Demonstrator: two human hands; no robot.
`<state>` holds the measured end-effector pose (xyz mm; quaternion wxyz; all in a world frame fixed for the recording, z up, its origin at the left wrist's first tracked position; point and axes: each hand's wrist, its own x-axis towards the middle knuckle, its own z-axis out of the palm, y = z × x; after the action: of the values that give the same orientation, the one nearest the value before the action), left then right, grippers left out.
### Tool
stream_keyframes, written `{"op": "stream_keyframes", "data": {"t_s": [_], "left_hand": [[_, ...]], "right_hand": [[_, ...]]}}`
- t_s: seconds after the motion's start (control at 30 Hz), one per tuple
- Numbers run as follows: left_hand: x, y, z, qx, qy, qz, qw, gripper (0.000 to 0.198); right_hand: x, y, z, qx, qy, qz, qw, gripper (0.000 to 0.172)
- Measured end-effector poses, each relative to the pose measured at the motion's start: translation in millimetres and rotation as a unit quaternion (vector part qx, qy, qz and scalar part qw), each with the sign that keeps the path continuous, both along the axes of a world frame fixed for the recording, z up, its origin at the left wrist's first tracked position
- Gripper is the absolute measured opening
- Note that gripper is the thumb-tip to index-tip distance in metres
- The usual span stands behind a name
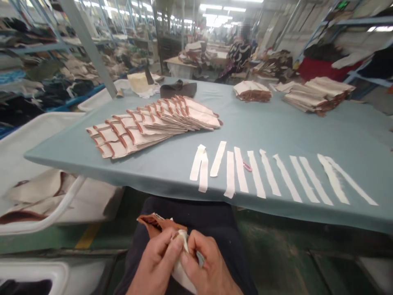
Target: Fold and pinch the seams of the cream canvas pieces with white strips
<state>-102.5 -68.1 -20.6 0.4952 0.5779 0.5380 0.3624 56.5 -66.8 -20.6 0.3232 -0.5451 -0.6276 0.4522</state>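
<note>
Over my lap, my left hand [158, 262] and my right hand [207, 268] pinch a small brown and cream fabric piece [159, 225]. Both hands are closed on it, thumbs pressed at its white edge. Several white strips [258, 174] lie side by side along the near edge of the blue-grey table [276, 127]. A small pink object [247, 166] sits among the strips. A fanned row of cream pieces with brown trim [147, 125] lies on the table's left half.
White bins [46, 192] with fabric stand at my left. More stacks of cream pieces [316, 95] and a smaller stack [252, 91] sit at the table's far side. A person [239, 55] sits beyond the table. Shelving with fabric lines both sides.
</note>
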Motion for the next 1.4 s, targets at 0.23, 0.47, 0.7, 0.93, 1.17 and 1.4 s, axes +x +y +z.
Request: {"op": "stream_keyframes", "data": {"t_s": [0.23, 0.47, 0.7, 0.93, 1.17, 1.4], "left_hand": [[-13.7, 12.8, -6.1, 0.040, 0.006, 0.004, 0.999, 0.044], [-14.4, 34.9, -21.4, 0.167, 0.166, 0.063, 0.970, 0.030], [0.0, 69.3, -29.5, 0.212, 0.226, 0.067, 0.949, 0.023], [31.5, 105.1, -37.1, 0.211, 0.244, -0.076, 0.943, 0.038], [53.7, 132.0, -25.0, 0.125, 0.315, -0.159, 0.927, 0.053], [60.4, 147.8, -8.7, 0.065, 0.425, -0.200, 0.881, 0.055]], "right_hand": [[-0.1, 19.2, 16.5, 0.022, -0.035, 0.064, 0.997, 0.031], [26.7, 83.2, 24.7, 0.134, -0.278, 0.002, 0.951, 0.012], [39.6, 165.7, 31.3, 0.166, -0.445, 0.083, 0.876, 0.021], [23.1, 212.9, 29.1, 0.132, -0.504, 0.192, 0.832, 0.018], [23.6, 245.9, 23.8, 0.103, -0.465, 0.226, 0.849, 0.025], [51.4, 272.1, 43.0, 0.087, -0.291, 0.089, 0.949, 0.015]]}}
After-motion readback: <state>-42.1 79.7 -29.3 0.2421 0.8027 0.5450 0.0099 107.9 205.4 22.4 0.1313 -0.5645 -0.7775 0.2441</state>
